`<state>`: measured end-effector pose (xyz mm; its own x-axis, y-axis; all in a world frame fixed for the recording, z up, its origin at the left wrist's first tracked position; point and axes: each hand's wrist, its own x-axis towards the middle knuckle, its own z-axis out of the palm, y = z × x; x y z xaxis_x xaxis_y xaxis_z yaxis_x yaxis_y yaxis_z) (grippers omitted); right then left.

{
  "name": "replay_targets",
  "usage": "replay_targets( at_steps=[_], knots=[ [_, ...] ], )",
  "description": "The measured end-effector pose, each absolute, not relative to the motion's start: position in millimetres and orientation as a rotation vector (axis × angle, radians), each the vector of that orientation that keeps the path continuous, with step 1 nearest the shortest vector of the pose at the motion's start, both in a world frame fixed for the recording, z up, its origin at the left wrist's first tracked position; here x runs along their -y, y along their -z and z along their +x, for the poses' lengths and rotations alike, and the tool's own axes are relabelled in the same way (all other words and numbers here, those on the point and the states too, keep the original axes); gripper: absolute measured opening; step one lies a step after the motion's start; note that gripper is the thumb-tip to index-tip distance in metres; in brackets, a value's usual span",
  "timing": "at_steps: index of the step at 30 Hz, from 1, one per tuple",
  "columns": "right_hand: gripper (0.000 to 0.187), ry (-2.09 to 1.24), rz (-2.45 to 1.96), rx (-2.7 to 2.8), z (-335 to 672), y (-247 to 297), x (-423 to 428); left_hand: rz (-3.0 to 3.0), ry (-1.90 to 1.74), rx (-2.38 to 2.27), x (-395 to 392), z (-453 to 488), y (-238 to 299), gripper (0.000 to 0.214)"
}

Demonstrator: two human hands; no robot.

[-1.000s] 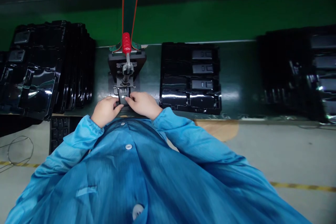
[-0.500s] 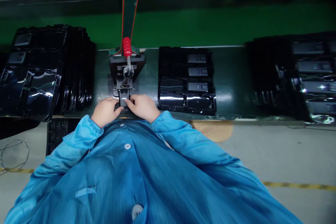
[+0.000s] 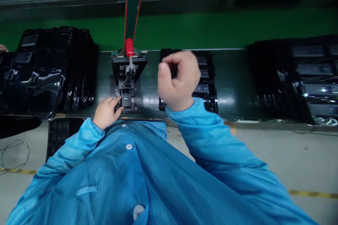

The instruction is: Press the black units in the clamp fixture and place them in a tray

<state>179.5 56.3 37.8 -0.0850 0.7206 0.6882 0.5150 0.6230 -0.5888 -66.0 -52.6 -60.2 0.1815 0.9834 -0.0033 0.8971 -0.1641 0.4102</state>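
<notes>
A dark green bench (image 3: 237,77) is running before me, black trays (image 3: 206,77) on it. My left hand (image 3: 107,112) is pinching the small black part (image 3: 126,99) seated in the clamp fixture (image 3: 128,77). My right hand (image 3: 177,79) is hovering, loosely curled and empty. I judge the part is placed; next, gripping the red lever (image 3: 129,46).

Left hand (image 3: 106,111) low, fingers extended; right hand (image 3: 177,79) raised, loosely curled (seemingly empty, though blurred).
</notes>
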Motion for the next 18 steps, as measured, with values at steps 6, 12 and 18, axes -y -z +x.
replay_targets(
  at_steps=[6, 12, 18],
  knots=[
    [0.026, -0.523, -0.936, 1.891, 152.8, -81.3, -111.0, 2.263, -0.284, -1.753, 54.7, -63.5, 66.6, 0.048],
    [0.021, -1.134, -0.885, 1.767, 117.2, -80.0, -131.2, 2.304, -0.313, -1.770, 56.8, -63.4, 70.8, 0.048],
    [0.024, -1.410, -0.657, 1.482, 110.5, -117.2, -83.5, 2.231, -0.469, -1.757, 61.3, -66.0, 80.0, 0.045]
  ],
)
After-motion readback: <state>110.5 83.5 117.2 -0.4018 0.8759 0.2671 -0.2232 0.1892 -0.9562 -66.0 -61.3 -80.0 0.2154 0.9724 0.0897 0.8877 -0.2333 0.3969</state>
